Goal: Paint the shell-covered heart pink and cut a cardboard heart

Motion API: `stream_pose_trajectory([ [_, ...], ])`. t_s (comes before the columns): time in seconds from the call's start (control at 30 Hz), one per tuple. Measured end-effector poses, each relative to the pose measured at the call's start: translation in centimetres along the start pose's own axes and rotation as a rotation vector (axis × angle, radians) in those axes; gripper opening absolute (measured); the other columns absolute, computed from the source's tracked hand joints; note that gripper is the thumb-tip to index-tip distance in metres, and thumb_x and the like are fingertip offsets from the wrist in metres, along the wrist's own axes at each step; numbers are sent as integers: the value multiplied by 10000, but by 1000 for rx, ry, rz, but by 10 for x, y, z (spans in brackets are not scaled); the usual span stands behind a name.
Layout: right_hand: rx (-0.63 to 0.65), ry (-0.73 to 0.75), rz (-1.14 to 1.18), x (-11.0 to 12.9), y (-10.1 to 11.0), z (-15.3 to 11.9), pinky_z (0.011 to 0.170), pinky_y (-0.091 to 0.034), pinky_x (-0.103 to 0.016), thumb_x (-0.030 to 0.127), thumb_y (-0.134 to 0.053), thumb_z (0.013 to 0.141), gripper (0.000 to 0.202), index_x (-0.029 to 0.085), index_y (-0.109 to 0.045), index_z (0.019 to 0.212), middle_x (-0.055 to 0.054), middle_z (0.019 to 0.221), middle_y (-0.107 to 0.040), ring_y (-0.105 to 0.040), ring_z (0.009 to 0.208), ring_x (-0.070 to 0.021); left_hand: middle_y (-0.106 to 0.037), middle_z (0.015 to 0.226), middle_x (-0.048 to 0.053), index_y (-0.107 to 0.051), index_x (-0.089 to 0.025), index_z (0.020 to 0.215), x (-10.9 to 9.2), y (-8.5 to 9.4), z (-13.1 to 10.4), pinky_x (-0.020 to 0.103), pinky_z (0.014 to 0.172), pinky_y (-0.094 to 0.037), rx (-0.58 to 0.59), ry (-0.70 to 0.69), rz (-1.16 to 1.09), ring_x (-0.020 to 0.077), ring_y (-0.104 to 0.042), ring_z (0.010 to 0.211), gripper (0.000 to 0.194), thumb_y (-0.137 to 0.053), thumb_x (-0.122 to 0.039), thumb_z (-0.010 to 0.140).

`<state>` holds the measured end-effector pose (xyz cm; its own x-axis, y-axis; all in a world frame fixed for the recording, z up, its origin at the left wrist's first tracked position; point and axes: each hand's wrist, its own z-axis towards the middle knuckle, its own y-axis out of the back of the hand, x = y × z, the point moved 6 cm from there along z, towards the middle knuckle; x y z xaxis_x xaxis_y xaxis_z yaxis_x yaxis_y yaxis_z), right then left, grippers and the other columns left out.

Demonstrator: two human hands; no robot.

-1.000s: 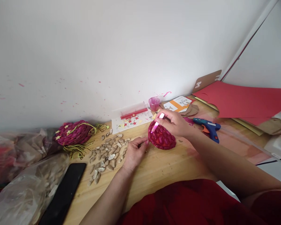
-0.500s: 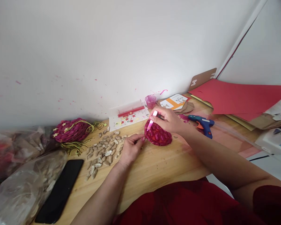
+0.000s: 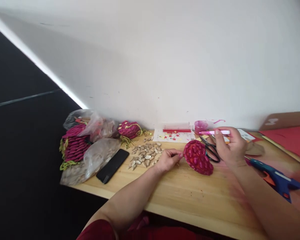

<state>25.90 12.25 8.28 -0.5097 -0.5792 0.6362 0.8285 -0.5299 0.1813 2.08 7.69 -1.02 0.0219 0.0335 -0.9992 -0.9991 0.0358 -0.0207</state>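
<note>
My left hand (image 3: 168, 160) pinches the left edge of a round magenta-painted piece (image 3: 196, 156), its surface covered in bumpy, shell-like lumps. The piece is tilted above the wooden tabletop. In my right hand (image 3: 231, 146) is a white-handled paintbrush (image 3: 218, 132), its pink tip pointing left, apart from the piece and close to a pink-stained plastic cup (image 3: 201, 126) by the wall. Black-handled scissors (image 3: 212, 150) lie just behind the piece, partly hidden by it.
Peanut shells (image 3: 146, 155) lie scattered left of my left hand, beside a black phone (image 3: 112, 166) and plastic bags (image 3: 100, 156). Star cutouts lie on white paper (image 3: 185, 137). A blue glue gun (image 3: 275, 175) is at right, with red sheets (image 3: 290, 140) beyond.
My right hand has lifted the paintbrush off the painted piece and swung it toward the cup. The piece is now more tilted in my left hand. The view has turned left.
</note>
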Motion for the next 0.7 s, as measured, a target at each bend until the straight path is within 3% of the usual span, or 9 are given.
stream_pose_trajectory([
  [0.07, -33, -101, 129, -6, -1, 4, 612, -465, -321, 385, -688, 825, 192, 200, -682, 877, -41, 678, -662, -600, 604, -190, -660, 656, 31, -809, -135, 782, -2, 7, 3, 262, 591, -356, -66, 6, -39, 114, -460, 600, 378, -847, -474, 618],
  [0.23, -77, -530, 591, -28, -19, 4, 507, -394, -278, 354, -772, 642, 214, 200, -653, 730, -32, 663, -626, -538, 567, -148, -571, 541, 0, -782, -125, 741, -10, 24, 0, 244, 485, -248, -155, 81, -127, 75, -375, 481, 429, -888, -489, 541],
  [0.43, -75, -600, 626, -27, -23, 5, 458, -340, -263, 340, -765, 569, 214, 191, -664, 684, -26, 605, -591, -497, 535, -133, -548, 556, -8, -732, -126, 704, -30, 65, -40, 216, 434, -153, -254, 124, -209, 41, -342, 437, 424, -927, -443, 500],
  [0.7, -75, -633, 647, -32, -26, 3, 450, -340, -253, 240, -743, 664, 107, 182, -656, 687, -9, 568, -573, -504, 527, -130, -525, 571, -22, -712, -103, 745, -56, 133, -119, 174, 429, -135, -532, 36, -290, 11, -309, 446, 408, -937, -354, 515],
])
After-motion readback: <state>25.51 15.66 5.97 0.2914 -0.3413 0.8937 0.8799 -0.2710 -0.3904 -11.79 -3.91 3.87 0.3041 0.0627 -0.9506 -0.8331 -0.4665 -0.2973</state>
